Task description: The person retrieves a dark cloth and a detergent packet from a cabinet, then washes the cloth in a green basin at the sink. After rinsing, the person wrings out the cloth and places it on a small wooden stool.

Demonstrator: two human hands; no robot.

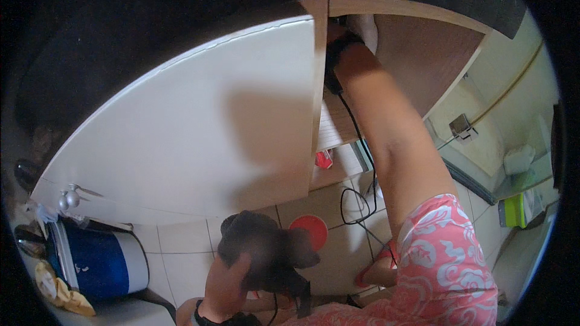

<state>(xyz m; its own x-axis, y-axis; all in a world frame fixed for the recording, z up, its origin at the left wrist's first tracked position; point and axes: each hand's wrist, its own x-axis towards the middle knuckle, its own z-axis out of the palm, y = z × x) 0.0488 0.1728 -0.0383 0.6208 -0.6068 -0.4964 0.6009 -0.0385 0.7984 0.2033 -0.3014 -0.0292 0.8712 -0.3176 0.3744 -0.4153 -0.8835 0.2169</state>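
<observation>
My left hand (226,280) is low in the view, with a dark strap at the wrist. It grips a bulky black object (267,253); blur and shade obscure its exact kind. My right arm reaches up into a wooden cabinet (426,54). At its far end my right hand (337,32) is partly hidden behind the cabinet's upright, so its fingers cannot be made out. A black band and a small black device sit at that wrist, and a black cable (358,127) trails from them. Beside the hand stands a white object (369,31), only partly visible.
A white cabinet door (181,136) stands swung out on the left, with silvery knobs (72,195). Below it lie a blue-and-white container (102,262) and a red round object (317,231) on the tiled floor. Glass panels with a metal clamp (462,127) rise on the right.
</observation>
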